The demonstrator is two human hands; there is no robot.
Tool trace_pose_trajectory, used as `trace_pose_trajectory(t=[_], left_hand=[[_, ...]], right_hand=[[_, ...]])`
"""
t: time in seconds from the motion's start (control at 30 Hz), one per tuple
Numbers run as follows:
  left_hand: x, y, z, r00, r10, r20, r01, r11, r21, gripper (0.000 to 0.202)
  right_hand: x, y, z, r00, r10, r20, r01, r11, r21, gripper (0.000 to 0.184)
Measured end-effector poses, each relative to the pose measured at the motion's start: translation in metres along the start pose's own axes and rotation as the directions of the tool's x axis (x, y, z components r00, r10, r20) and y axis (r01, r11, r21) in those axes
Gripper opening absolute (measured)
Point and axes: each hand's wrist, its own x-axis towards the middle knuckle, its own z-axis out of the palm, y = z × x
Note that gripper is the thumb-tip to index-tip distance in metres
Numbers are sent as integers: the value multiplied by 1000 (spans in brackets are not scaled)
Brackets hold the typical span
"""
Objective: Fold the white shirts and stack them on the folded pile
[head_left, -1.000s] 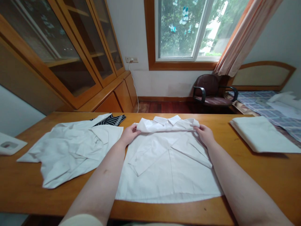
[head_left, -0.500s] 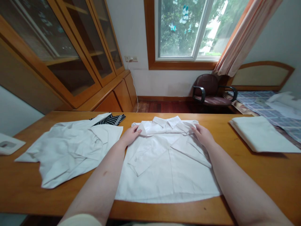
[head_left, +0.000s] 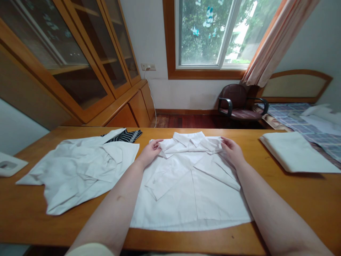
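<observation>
A white collared shirt [head_left: 186, 192] lies spread on the wooden table in front of me, its collar toward the window and both sleeves folded in across its front. My left hand [head_left: 151, 153] pinches the fabric at the shirt's left shoulder. At the opposite shoulder my right hand [head_left: 232, 150] grips the cloth between thumb and fingers. Between the hands the fabric below the collar is bunched into a crosswise fold. To the left rests another white shirt [head_left: 80, 170], crumpled, with a black striped cloth [head_left: 128, 135] partly under it.
On the table's right side sits a folded white cloth [head_left: 295, 151]. A white object [head_left: 12, 165] stands at the left edge of the wooden table [head_left: 287, 199]. Beyond are a glass-door cabinet [head_left: 114, 92], an office chair [head_left: 237, 103] and a bed [head_left: 298, 110].
Both hands have shifted slightly at the shoulders, and the fingers have lifted a little. The shoulder fabric and collar have moved slightly; the rest of the shirt lies nearly the same.
</observation>
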Motion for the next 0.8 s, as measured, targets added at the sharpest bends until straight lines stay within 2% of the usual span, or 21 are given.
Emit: trace_pose_trajectory(t=[0.2, 0.33, 0.53, 0.67, 0.8], left_hand=[[-4, 6, -8, 999, -52, -14, 52, 998, 43, 54], [-5, 5, -12, 996, -78, 43, 73, 992, 105, 54], [-8, 13, -11, 995, -59, 85, 36, 967, 252, 52], [-10, 17, -9, 989, -37, 145, -25, 916, 400, 53], [-9, 18, -12, 985, -45, 167, -32, 900, 434, 57]], right_hand=[[4, 6, 1, 998, 61, -10, -59, 988, 146, 52], [2, 4, 1, 993, 117, 21, -119, 973, 196, 48], [-6, -11, -2, 980, 108, 168, -123, 989, 77, 40], [-8, -19, -5, 976, 129, 176, -121, 991, -56, 40], [-8, -18, -7, 970, 151, 191, -131, 985, -113, 41]])
